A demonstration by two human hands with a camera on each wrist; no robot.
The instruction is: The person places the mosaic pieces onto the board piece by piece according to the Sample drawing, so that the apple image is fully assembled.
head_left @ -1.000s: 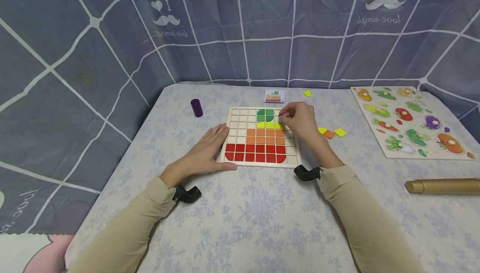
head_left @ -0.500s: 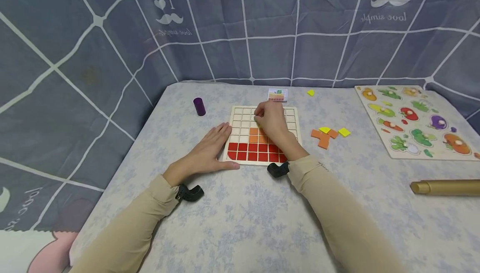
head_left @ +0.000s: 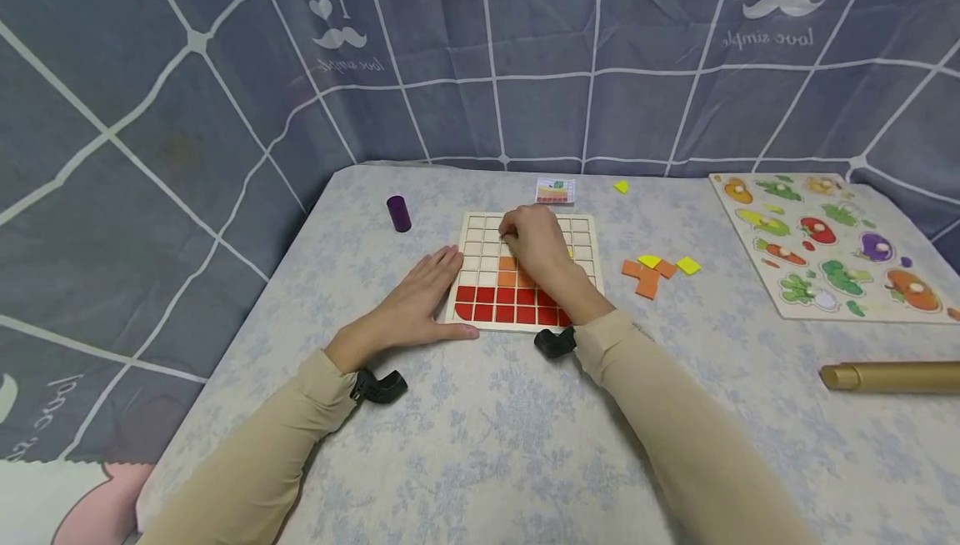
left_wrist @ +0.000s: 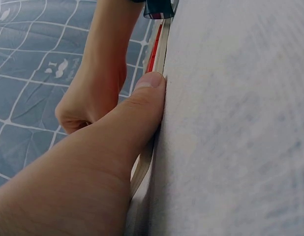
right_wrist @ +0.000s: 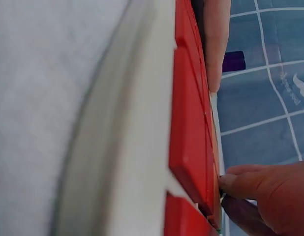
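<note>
A wooden grid board (head_left: 480,234) lies on the table, with red tiles (head_left: 495,305) in its near rows and orange tiles (head_left: 507,270) behind them. My left hand (head_left: 408,299) rests flat at the board's left edge; its thumb (left_wrist: 149,86) touches the near rim in the left wrist view. Over the board's far middle, my right hand (head_left: 542,249) has thumb and index finger together, pinching a small tile seen only edge-on, its colour unclear. The right wrist view shows these fingertips (right_wrist: 228,183) close to the board. That hand hides the board's green tiles.
Loose orange tiles (head_left: 647,282) and a yellow tile (head_left: 688,265) lie right of the board. A pattern card (head_left: 555,190) and another yellow piece (head_left: 622,187) are behind it. Around stand a purple cylinder (head_left: 399,214), a vegetable puzzle (head_left: 802,270) and a gold tube (head_left: 892,376).
My right hand has moved left from the board's right side to above its far middle, uncovering loose orange tiles. Lately it has shifted slightly further left. The left hand has stayed put.
</note>
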